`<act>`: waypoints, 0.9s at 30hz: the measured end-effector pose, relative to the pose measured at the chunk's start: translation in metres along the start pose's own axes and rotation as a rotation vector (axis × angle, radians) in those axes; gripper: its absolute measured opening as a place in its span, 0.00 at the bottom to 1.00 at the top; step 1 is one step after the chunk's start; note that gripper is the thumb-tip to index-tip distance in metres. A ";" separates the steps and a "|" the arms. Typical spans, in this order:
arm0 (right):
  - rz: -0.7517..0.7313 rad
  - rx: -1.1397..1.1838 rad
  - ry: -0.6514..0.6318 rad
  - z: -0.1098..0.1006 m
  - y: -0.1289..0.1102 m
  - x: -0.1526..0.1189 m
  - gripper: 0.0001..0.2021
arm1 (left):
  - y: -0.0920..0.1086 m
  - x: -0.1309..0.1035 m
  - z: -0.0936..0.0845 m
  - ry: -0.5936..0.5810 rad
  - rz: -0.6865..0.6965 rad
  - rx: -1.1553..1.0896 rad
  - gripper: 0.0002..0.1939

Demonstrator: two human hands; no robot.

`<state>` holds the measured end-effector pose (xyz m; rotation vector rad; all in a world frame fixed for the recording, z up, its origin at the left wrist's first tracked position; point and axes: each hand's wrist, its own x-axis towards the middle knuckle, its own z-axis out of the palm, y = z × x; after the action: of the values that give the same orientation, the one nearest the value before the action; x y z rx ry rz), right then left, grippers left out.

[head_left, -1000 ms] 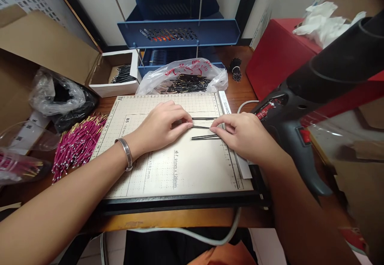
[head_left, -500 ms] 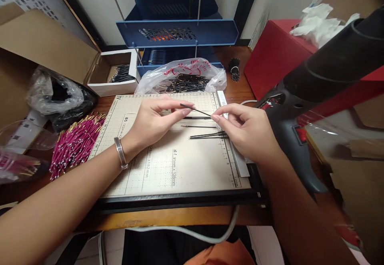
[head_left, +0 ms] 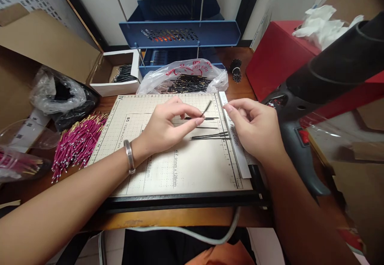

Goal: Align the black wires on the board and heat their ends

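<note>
Between the thumb and index finger of my left hand [head_left: 177, 121] is a thin black wire [head_left: 207, 107], its far end tilted up and a little blurred. My right hand [head_left: 255, 125] is closed in a pinch above the white strip [head_left: 235, 141] at the right side of the paper cutter [head_left: 156, 177]. Whatever its fingertips hold, if anything, is too small to make out. Several more thin black wires [head_left: 208, 136] lie crosswise on the cutter's cream board, below and between both hands.
Behind the cutter sit a plastic bag of black wires [head_left: 192, 83] and a white box [head_left: 115, 89]. A pile of magenta wires [head_left: 78, 149] lies left. On the right stand a black tool with a red switch [head_left: 303, 137] and a red box [head_left: 273, 57].
The black wire left my right fingertips and stays in my left hand, now swung upward. My right hand has moved slightly right, away from my left hand.
</note>
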<state>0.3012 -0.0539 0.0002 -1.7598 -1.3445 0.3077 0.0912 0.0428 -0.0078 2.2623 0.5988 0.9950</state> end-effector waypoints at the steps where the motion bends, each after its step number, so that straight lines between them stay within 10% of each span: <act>1: 0.007 -0.005 0.027 0.000 0.000 0.000 0.11 | 0.000 0.000 0.000 -0.036 0.048 0.057 0.10; 9: -0.011 -0.037 0.005 0.000 0.000 0.000 0.10 | -0.003 0.000 0.008 -0.241 0.191 0.306 0.12; 27: -0.089 -0.129 -0.252 -0.003 0.001 0.000 0.09 | -0.009 0.002 -0.004 -0.215 0.113 0.383 0.14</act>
<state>0.3039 -0.0551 0.0007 -1.8053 -1.6498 0.4113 0.0881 0.0525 -0.0106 2.7232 0.6141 0.7191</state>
